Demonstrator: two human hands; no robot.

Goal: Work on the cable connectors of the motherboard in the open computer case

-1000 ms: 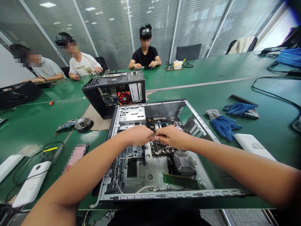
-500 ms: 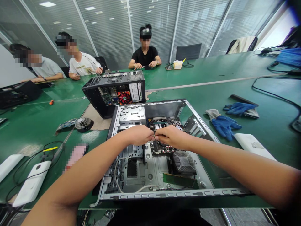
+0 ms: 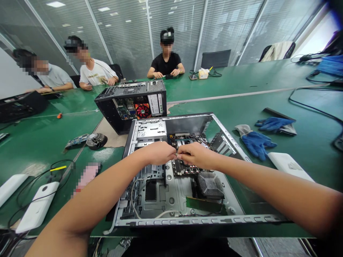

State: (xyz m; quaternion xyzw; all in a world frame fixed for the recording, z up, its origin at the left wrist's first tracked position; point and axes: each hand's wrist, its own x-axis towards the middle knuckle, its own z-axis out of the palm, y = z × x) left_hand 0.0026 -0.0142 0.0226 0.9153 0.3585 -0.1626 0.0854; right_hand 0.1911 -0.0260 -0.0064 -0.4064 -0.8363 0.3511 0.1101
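Observation:
An open computer case (image 3: 230, 141) lies flat on the green table in front of me, its motherboard (image 3: 184, 167) and a grey heatsink (image 3: 210, 185) exposed. Above the board, my left hand (image 3: 158, 152) and my right hand (image 3: 194, 155) meet fingertip to fingertip. Both are closed in a pinch on a small part between them, too small to name. A white cable (image 3: 134, 207) runs along the case floor below my left forearm.
A second, black case (image 3: 131, 105) stands behind mine. Blue gloves (image 3: 257, 142) and a white device (image 3: 288, 165) lie to the right, and white boxes with cables (image 3: 37, 208) to the left. A loose fan (image 3: 96, 140) sits at the left. Three people sit at the table's far side.

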